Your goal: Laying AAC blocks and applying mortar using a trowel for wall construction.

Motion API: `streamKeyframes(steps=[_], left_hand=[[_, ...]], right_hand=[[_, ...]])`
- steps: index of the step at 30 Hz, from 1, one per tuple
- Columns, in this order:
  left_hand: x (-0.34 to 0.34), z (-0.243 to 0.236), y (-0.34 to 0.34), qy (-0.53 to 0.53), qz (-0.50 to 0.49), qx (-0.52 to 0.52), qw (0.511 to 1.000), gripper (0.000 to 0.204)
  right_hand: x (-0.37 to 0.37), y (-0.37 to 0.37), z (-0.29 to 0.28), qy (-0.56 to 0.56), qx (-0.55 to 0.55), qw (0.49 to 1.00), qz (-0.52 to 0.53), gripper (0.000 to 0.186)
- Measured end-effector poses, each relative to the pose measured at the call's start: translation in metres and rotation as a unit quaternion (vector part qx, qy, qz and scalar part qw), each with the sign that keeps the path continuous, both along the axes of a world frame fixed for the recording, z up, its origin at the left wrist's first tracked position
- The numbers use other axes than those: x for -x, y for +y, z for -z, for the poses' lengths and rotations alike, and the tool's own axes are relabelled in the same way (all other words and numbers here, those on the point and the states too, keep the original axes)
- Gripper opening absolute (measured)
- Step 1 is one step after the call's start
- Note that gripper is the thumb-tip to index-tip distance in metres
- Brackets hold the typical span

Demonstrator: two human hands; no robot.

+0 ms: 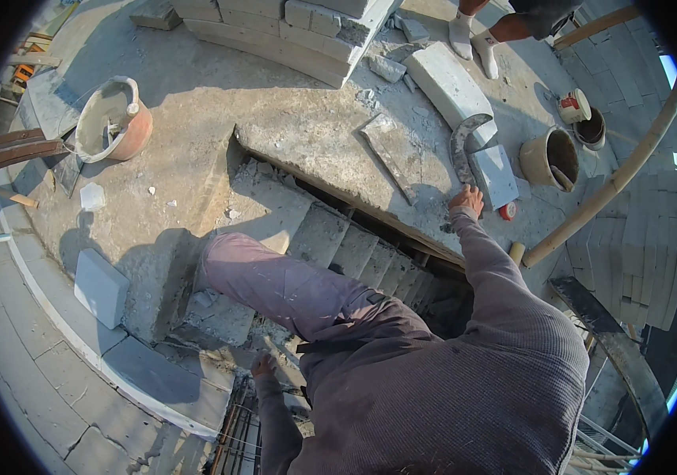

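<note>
My right hand point(466, 201) reaches forward over the concrete slab, its fingers closed round the near end of a curved, grey, blade-like tool point(459, 148). The tool's exact kind is unclear. It lies beside a pale block point(496, 177), and a small red-and-white round item point(508, 211) sits close to the hand. Down at the lower left, my left hand point(263, 365) hangs with loose fingers and nothing in it, near some rebar point(235, 423). A flat, angled strip tool point(386, 158) rests on the slab left of the curved tool.
Concrete steps point(318, 233) descend through an opening under my legs. Buckets point(550, 161) stand at right, with a wooden pole point(603, 190) nearby. An orange mortar tub point(134, 134) is at left. A block wall point(275, 36) and another person's feet point(484, 49) are at the back.
</note>
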State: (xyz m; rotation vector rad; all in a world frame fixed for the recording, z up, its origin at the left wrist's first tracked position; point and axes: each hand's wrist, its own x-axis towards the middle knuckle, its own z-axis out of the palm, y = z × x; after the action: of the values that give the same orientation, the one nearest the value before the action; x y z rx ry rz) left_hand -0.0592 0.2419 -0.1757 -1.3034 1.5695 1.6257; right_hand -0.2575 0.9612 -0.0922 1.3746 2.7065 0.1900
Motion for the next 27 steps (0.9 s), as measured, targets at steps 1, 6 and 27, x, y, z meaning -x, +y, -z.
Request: streamKeyframes(steps=[1, 6, 27], left_hand=[[-0.013, -0.006, 0.015, -0.021, -0.009, 0.025, 0.999, 0.038], [-0.092, -0.012, 0.024, -0.013, 0.109, 0.039, 0.993, 0.035], [-0.037, -0.007, 0.052, 0.029, 0.044, 0.072, 0.996, 0.035]], right_hand=[[0.006, -0.014, 0.001, -0.003, 0.002, 1.000, -0.002, 0.030], [0.054, -0.087, 0.003, 0.097, 0.133, 0.978, -0.132, 0.027], [-0.069, -0.036, 0.024, 0.070, -0.026, 0.997, 0.027, 0.031]])
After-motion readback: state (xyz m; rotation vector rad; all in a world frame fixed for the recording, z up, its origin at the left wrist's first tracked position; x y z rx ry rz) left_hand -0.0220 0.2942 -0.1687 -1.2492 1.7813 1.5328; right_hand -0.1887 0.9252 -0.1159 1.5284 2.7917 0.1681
